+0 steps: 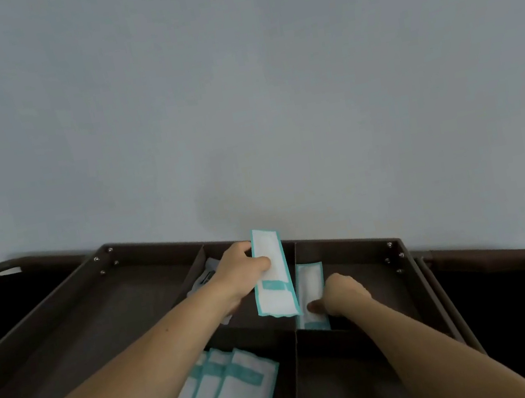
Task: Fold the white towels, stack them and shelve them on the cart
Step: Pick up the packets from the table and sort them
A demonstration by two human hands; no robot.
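Left hand (242, 271) pinches a packet (272, 273) upright; right hand (343, 293) at 4 o'clock pinches a second packet (309, 281), probably sorting both into cart (99, 313) slots.

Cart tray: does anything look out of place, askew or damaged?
Nothing spilled or damaged. Oddly, no towels show: the left hand holds a teal-edged packet over the tray, the right hand holds another beside the divider. Three more packets lie overlapped, slanted, in the near compartment.
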